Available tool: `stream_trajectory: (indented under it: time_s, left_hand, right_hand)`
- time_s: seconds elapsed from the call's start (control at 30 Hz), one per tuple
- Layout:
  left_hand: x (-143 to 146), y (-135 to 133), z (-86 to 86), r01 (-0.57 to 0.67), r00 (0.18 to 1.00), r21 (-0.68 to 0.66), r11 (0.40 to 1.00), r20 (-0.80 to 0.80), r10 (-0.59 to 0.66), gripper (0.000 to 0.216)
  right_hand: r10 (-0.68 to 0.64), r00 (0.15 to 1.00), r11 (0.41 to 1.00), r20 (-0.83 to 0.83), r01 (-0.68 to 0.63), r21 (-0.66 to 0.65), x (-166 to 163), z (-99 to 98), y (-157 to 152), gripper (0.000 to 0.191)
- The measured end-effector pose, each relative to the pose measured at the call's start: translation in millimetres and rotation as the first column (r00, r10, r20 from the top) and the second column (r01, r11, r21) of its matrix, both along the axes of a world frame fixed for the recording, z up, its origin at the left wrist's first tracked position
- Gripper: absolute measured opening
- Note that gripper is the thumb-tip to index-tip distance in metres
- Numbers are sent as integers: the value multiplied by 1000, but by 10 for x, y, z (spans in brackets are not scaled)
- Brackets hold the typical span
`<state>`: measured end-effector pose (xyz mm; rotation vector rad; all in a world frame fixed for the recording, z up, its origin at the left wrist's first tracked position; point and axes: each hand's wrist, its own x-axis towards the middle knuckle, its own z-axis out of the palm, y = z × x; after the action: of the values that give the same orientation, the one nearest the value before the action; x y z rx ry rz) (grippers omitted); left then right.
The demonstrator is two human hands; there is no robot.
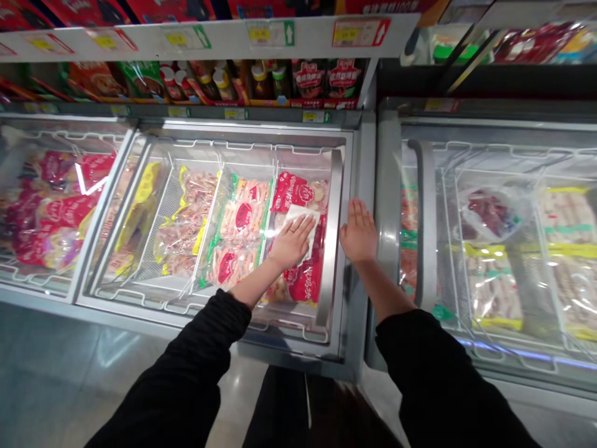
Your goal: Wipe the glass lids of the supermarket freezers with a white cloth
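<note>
My left hand (293, 241) lies flat, fingers stretched out, over a white cloth or tissue (305, 214) on the sliding glass lid (181, 214) of a chest freezer. Part of the white piece shows beyond the fingers; the rest is hidden under the palm. Just right of it runs the lid's grey handle (332, 242). My right hand (360, 233) rests with extended fingers on the freezer's grey frame (352, 298), holding nothing. Beneath the glass, red bags of frozen food (305, 280) lie below my left hand, beside green-edged packs (245, 214).
White wire dividers (205, 236) split the freezer inside. A second freezer with its own handle (423, 224) stands at the right, with yellow-edged packs (493, 286). Behind, a shelf holds jars (224, 84) and pouches (308, 78) under a price-tag rail (228, 38). Grey floor (56, 367) shows lower left.
</note>
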<state>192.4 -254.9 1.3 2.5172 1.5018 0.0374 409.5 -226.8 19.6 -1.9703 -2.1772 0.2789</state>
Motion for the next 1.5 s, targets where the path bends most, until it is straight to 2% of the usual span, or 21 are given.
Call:
stream_trajectory:
  time_s: [0.07, 0.13, 0.27, 0.33, 0.4, 0.47, 0.53, 0.63, 0.73, 0.83, 0.9, 1.0, 1.1, 1.17, 1.27, 1.4, 1.47, 1.5]
  left_hand:
    - [-164, -166, 37, 57, 998, -17, 998, -20, -58, 60]
    - [-288, -172, 75, 46, 998, -42, 998, -41, -48, 60]
    - [-211, 286, 102, -174, 984, -48, 984, -47, 171, 59]
    - [-55, 516, 92, -230, 973, -54, 972, -21, 229, 59]
    - [75, 567, 88, -228, 974, -70, 971, -10, 228, 60]
    - [109, 412, 102, -159, 987, -95, 983, -4, 160, 61]
    - [39, 146, 132, -89, 996, -107, 990, -1, 90, 64]
    - [-136, -119, 181, -63, 998, -109, 992, -17, 61, 66]
    - [-154, 14, 194, -100, 995, -95, 990, -32, 98, 62]
    - [48, 316, 156, -208, 978, -65, 976, -12, 208, 59]
    - [191, 385, 126, -253, 967, -68, 965, -1, 253, 60]
    - [211, 177, 105, -165, 986, -72, 984, 12, 167, 61]
    - [-25, -120, 99, -51, 999, -75, 996, 10, 52, 59]
    - [-217, -154, 92, -45, 999, -78, 996, 1, 45, 58]
    - [-351, 131, 75, -157, 988, -60, 986, -24, 155, 57]
    - [-116, 668, 53, -353, 935, -36, 935, 25, 354, 59]
    - [77, 731, 53, -348, 936, -53, 936, 34, 350, 59]
    - [158, 681, 57, -314, 948, -53, 948, 35, 316, 59]
  right_hand:
    - [0, 1000, 1000, -7, 0, -9, 5, 0, 5, 67]
    - [2, 1000, 1000, -21, -3, -16, 10, 0, 22, 66]
    - [1, 998, 1000, -64, -2, -26, 13, 2, 48, 66]
    - [-5, 995, 1000, -95, 3, -17, 12, 7, 47, 67]
    - [-9, 993, 1000, -116, 8, -7, 14, 10, 44, 68]
    - [-7, 992, 1000, -124, 7, -6, 18, 9, 43, 69]
    - [-3, 992, 1000, -128, 3, -6, 24, 5, 43, 67]
    - [-3, 991, 1000, -132, 1, -14, 31, -1, 45, 67]
    - [-5, 990, 1000, -144, 3, -14, 28, 6, 42, 67]
    - [-4, 989, 1000, -150, 3, -9, 20, 21, 40, 67]
    - [-3, 991, 1000, -137, 1, -10, 15, 27, 42, 68]
    - [-4, 993, 1000, -115, 2, -16, 17, 25, 47, 68]
    - [2, 994, 1000, -111, -5, -30, 29, 18, 51, 70]
    - [4, 994, 999, -111, -7, -35, 35, 15, 51, 71]
    - [2, 993, 999, -118, -6, -32, 35, 19, 47, 70]
    - [0, 987, 999, -163, -6, -39, 25, 35, 41, 69]
    - [-4, 986, 999, -167, -3, -42, 24, 40, 39, 69]
    - [-3, 987, 999, -163, -4, -41, 26, 39, 38, 68]
